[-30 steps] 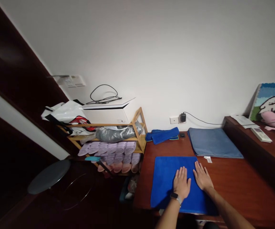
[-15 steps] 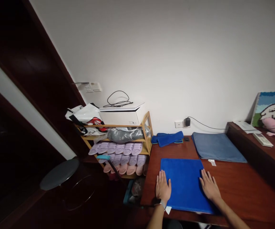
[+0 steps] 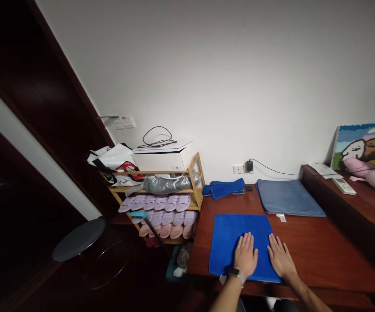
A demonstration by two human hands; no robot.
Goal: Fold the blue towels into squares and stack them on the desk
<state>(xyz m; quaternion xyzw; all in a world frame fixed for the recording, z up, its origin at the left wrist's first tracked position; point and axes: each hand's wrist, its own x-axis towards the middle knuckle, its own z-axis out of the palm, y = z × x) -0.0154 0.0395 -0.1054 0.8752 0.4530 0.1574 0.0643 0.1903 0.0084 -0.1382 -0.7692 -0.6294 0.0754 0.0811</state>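
A bright blue towel (image 3: 226, 234) lies spread in a near-square on the brown wooden table (image 3: 320, 251). My left hand (image 3: 246, 255), with a watch at its wrist, rests flat over the towel's middle, fingers stretched out. At the towel's right edge my right hand (image 3: 281, 255) also lies flat, fingers a little apart. Neither hand grasps anything. A white tag pokes out at the towel's near left corner. Behind it, a grey-blue folded towel (image 3: 288, 197) lies on the table, and rolled or folded blue cloths (image 3: 224, 188) sit by the wall.
Left of the table stands a wooden shoe rack (image 3: 195, 182) with lilac and pink slippers, a white box (image 3: 161, 159) on top. A round stool (image 3: 79, 238) is further left. A raised ledge at the right bears a remote control (image 3: 344, 186) and a pink plush toy (image 3: 369, 173).
My left hand has moved right, from the towel's left edge to its middle. My right hand stays at the right edge. The view has shifted slightly to the right.
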